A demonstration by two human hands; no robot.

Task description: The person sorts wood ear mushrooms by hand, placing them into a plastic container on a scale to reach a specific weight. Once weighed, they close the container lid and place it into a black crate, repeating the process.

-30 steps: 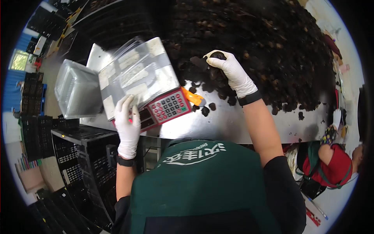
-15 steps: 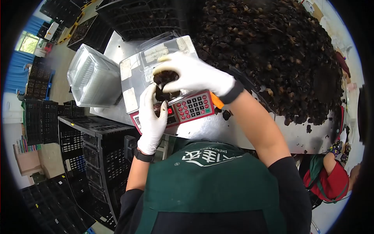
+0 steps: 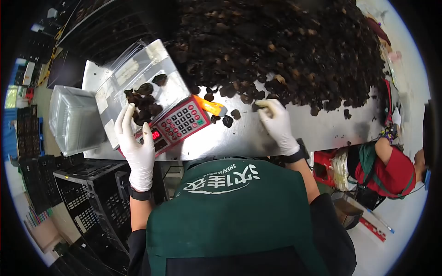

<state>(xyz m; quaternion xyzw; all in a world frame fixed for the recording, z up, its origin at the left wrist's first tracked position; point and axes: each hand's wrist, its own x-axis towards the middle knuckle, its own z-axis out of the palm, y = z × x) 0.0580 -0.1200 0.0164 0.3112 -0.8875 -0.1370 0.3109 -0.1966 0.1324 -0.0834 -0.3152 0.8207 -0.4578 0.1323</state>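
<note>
You seem to be gathering loose pieces with one hand while the other minds the container. Your white-gloved left hand (image 3: 133,142) has its thumb and fingers spread apart, fingertips at the near edge of a clear plastic open container (image 3: 133,76) on the silver pan of a red-framed electronic scale (image 3: 182,122). A small cluster of dark brown, crinkled pieces (image 3: 145,105) lies in that container. Your white-gloved right hand (image 3: 263,110) is low over the shiny steel table (image 3: 235,145), fingertips nearly together at a small blackish piece (image 3: 256,106); you cannot tell whether it is clamped. Beyond it spreads a broad, dark brown heap (image 3: 285,50). The next move calls for a sure but gentle pinch, and a light left touch that puts no weight on the pan.
</note>
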